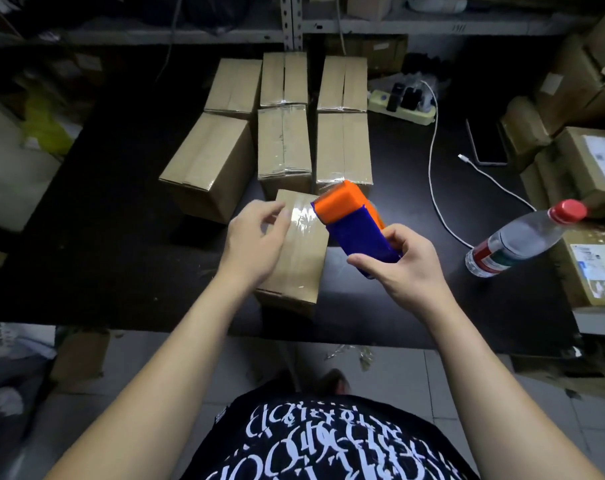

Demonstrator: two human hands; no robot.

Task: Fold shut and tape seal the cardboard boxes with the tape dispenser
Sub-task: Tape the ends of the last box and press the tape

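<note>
Your right hand (398, 268) has its fingers wrapped round the tape dispenser (353, 223), nose at the far end of the near box (301, 265) on the table (103, 265), probably angled to tear. Left hand (256, 240) is loose and holds nothing, over the lid, likely steadying the flaps.

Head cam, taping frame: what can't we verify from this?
1. Tape roll: hidden inside the tape dispenser shell, head view.
2. Seam on the near box: partly covered by the left hand, and glare on the tape hides more.
3. Whether the left hand touches the box: the downward view shows no gap either way.
4. Parcel label at right: too blurred to read.
5. Shelves at top: too dark, cut by the edge.
</note>
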